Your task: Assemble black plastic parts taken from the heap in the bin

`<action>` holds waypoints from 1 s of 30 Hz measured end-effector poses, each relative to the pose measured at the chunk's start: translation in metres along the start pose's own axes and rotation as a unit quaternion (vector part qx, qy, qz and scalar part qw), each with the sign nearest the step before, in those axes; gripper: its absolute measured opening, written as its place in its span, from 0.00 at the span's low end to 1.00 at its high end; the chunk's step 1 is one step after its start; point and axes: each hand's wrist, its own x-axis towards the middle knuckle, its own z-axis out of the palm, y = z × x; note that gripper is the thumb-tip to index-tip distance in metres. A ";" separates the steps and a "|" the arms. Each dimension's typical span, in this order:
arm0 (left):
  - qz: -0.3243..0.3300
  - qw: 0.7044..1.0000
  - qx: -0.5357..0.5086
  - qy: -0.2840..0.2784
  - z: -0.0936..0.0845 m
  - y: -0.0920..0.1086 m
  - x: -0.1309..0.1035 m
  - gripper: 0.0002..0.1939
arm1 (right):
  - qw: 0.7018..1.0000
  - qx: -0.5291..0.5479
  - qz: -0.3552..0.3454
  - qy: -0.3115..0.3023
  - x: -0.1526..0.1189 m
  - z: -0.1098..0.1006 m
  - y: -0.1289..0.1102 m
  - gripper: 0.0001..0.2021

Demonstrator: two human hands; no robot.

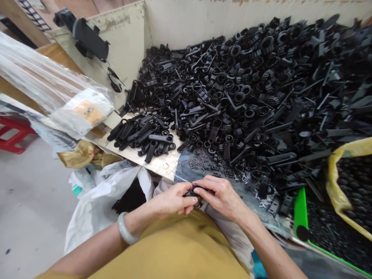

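Observation:
My left hand (178, 199) and my right hand (218, 195) meet at the table's front edge, close to my body. Between them they grip a small black plastic part (192, 191), mostly covered by the fingers. The left thumb and fingers pinch its left side; the right fingers press on its top and right side. Just beyond the hands lie small dark metal pieces (203, 161) on a dark sheet. A large heap of black plastic parts (221, 89) rises behind them, with a smaller pile of black handles (142, 135) to the left.
An open white sack (87, 217) with black pieces inside hangs at the left below the table edge. On the right are a yellow-rimmed bag (334, 182) of black balls and a green-edged tray (300, 211). A phone holder (90, 38) stands upper left, near clear plastic wrap (55, 81).

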 end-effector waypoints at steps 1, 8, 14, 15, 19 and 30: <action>0.001 1.000 -0.003 0.002 -0.001 0.000 -0.001 0.13 | 1.000 0.012 0.007 0.003 -0.001 0.001 0.000 0.11; 0.074 0.993 -0.043 0.086 -0.023 -0.017 -0.007 0.16 | 0.979 0.032 0.096 0.178 -0.027 -0.003 0.011 0.14; 0.123 0.890 0.256 0.357 -0.026 -0.005 0.018 0.04 | 0.969 -0.019 0.114 0.220 -0.026 0.000 0.019 0.14; 0.115 0.875 0.295 0.367 -0.024 -0.003 0.024 0.04 | 0.969 -0.026 0.114 0.219 -0.023 0.000 0.019 0.14; 0.119 0.852 0.347 0.373 -0.021 -0.002 0.040 0.05 | 0.968 -0.057 0.112 0.219 -0.017 0.000 0.018 0.14; 0.164 0.906 0.203 0.334 -0.026 -0.001 0.029 0.13 | 0.949 -0.223 0.094 0.202 0.004 0.003 0.019 0.16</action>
